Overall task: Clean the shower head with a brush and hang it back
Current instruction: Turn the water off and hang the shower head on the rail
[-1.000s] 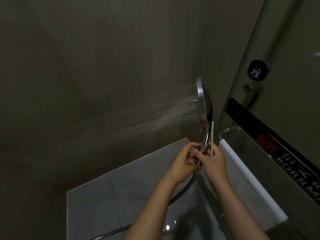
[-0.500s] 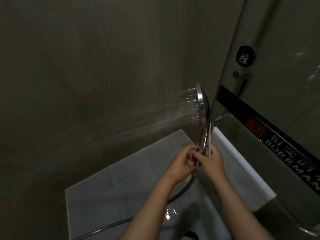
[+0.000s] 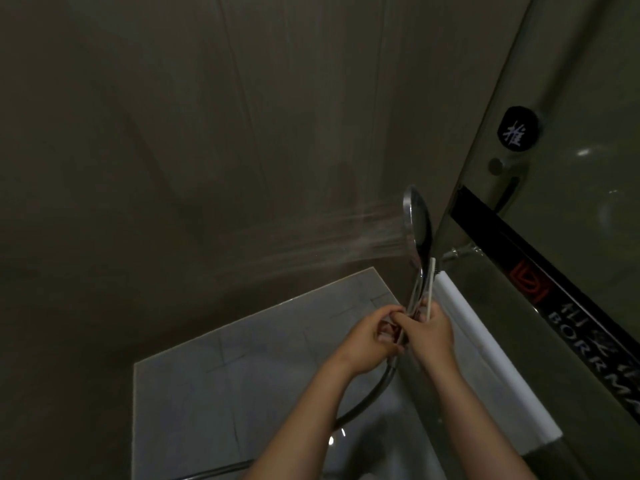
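Left hand [image 3: 367, 337] grips shower head [image 3: 420, 230] handle, right hand [image 3: 429, 336] pinches brush [image 3: 431, 285] alongside, likely so spray [image 3: 346, 244] hits wall [image 3: 207, 168].

The premises inspected were a bathroom shower enclosure. Dark, streaked wall panels [image 3: 207, 133] met a floor of pale grey tiles [image 3: 214, 393], and a chrome shower head [image 3: 420, 230] on a flexible metal hose [image 3: 367, 403] was discharging a water spray [image 3: 346, 237] toward the wall. On the right stood a glass door [image 3: 571, 81] bearing a black band [image 3: 540, 258] with a red logo and white lettering reading in part "BORRM", a round black sticker [image 3: 517, 129] with a white character, and a white sill [image 3: 485, 351] at its foot.
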`<move>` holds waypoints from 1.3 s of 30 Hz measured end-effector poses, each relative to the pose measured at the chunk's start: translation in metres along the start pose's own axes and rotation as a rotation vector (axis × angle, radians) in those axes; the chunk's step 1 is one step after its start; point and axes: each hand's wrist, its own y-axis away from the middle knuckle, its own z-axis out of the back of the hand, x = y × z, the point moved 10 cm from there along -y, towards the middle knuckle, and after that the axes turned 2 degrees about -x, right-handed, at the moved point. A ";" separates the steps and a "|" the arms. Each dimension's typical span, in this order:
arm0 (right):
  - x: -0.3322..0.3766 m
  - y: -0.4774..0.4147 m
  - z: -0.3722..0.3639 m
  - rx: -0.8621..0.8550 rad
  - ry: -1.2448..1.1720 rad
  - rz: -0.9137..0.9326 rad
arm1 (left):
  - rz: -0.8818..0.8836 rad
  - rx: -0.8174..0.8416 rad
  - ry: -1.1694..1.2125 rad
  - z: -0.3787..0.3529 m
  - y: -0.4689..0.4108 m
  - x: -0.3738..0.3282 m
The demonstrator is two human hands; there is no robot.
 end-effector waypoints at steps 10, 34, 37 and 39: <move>0.068 -0.015 -0.051 0.180 -0.083 0.183 | -0.056 -0.257 0.026 0.067 0.001 -0.028; 0.157 0.116 -0.323 0.611 0.059 0.435 | -0.064 -0.708 0.257 0.312 0.142 0.033; 0.167 0.144 -0.369 0.652 0.052 0.454 | -0.058 -0.740 0.266 0.355 0.169 0.044; 0.170 0.162 -0.398 0.673 0.053 0.461 | -0.046 -0.770 0.265 0.382 0.191 0.054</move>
